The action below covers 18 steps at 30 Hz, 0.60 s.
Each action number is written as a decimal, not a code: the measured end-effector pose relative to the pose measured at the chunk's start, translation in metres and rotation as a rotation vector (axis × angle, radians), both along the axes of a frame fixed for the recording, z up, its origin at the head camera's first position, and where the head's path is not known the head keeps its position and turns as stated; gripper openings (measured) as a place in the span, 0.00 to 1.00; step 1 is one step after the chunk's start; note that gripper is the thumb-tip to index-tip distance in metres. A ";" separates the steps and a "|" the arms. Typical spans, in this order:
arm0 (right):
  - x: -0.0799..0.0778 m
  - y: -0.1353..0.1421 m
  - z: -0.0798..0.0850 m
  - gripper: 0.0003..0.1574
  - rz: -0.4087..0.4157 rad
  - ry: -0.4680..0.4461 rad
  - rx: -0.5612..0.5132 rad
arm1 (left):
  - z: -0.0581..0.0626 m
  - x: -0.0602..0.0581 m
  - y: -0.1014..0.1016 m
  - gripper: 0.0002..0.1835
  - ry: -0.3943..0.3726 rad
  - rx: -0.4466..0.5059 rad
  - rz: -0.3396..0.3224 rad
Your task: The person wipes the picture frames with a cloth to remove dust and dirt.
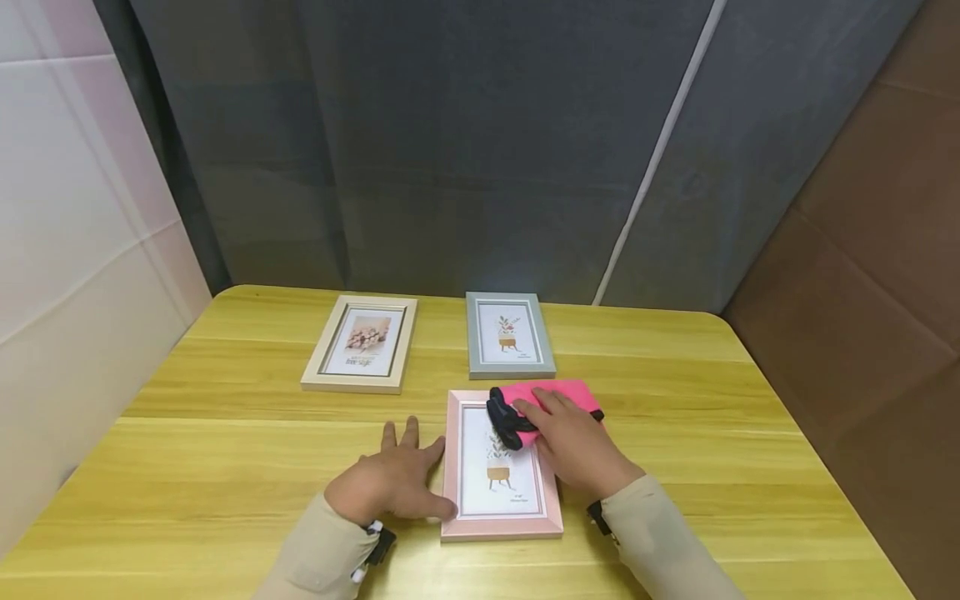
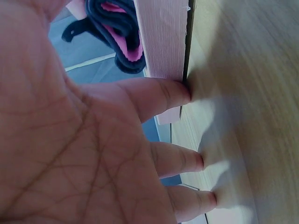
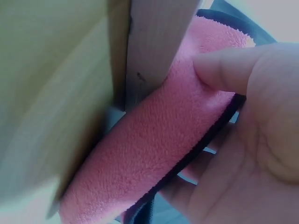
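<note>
A pink photo frame [image 1: 501, 527] lies face up near the table's front, with a plant print behind its pane. My left hand [image 1: 393, 482] is beside its left edge, fingers spread, thumb at the lower left corner. In the left wrist view a fingertip [image 2: 175, 94] touches the frame's side [image 2: 163, 39]. My right hand [image 1: 577, 442] holds a folded pink cloth [image 1: 573, 392] with black edging over the frame's upper right. The right wrist view has the thumb [image 3: 224, 70] pressed into the fluffy cloth [image 3: 140, 154], other fingers partly hidden behind it.
A cream photo frame [image 1: 318, 386] lies at the back left of the wooden table [image 1: 225, 467]. Behind the pink one is a grey-blue frame [image 1: 513, 373]. A dark curtain [image 1: 450, 167] hangs beyond the far edge, with a brown panel [image 1: 862, 292] at right.
</note>
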State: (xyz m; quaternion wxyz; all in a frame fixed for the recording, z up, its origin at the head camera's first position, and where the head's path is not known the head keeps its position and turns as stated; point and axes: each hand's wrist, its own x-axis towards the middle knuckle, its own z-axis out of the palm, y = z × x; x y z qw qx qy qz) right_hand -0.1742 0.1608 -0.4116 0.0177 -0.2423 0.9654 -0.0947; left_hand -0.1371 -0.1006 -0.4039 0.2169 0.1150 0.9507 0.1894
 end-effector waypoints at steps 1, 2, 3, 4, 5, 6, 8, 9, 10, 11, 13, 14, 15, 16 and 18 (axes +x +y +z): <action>-0.002 0.000 -0.001 0.32 -0.007 -0.006 -0.003 | 0.000 0.000 0.000 0.55 0.001 0.000 -0.001; -0.004 0.000 -0.001 0.32 -0.012 -0.011 -0.011 | 0.000 0.000 0.000 0.55 0.001 0.002 -0.001; -0.006 0.000 -0.002 0.32 -0.015 -0.014 -0.018 | 0.000 0.000 0.001 0.55 0.001 0.004 0.000; -0.006 0.001 -0.002 0.32 -0.017 -0.017 -0.024 | 0.000 0.000 0.001 0.55 0.002 0.006 0.000; -0.007 0.001 -0.002 0.32 -0.016 -0.015 -0.028 | 0.000 0.000 0.001 0.55 0.002 0.006 0.001; -0.007 0.002 -0.003 0.32 -0.012 -0.012 -0.029 | 0.000 -0.001 0.001 0.55 0.003 0.006 0.002; -0.007 0.003 -0.002 0.32 0.002 0.007 -0.024 | -0.001 -0.001 0.001 0.55 0.004 0.005 0.002; -0.006 0.004 -0.002 0.32 0.013 0.018 -0.021 | -0.001 -0.001 0.001 0.55 0.005 0.004 0.002; -0.005 0.004 -0.001 0.31 0.026 0.029 -0.017 | -0.001 -0.001 0.001 0.55 0.006 0.004 0.003; -0.003 0.005 0.000 0.31 0.039 0.033 -0.016 | -0.001 -0.002 0.001 0.55 0.005 0.006 0.006; 0.002 0.007 0.003 0.30 0.071 0.035 -0.011 | -0.001 -0.002 0.001 0.55 0.004 0.009 0.007; 0.005 0.007 0.005 0.29 0.087 0.030 -0.014 | -0.001 -0.002 0.001 0.55 0.003 0.013 0.008; 0.009 0.008 0.006 0.29 0.106 0.026 -0.013 | -0.001 -0.001 0.000 0.55 0.002 0.015 0.011; 0.013 0.009 0.008 0.29 0.120 0.019 -0.011 | -0.001 -0.001 0.000 0.55 0.000 0.018 0.012; 0.021 0.011 0.011 0.28 0.153 0.007 -0.010 | -0.002 -0.001 0.000 0.55 -0.002 0.023 0.015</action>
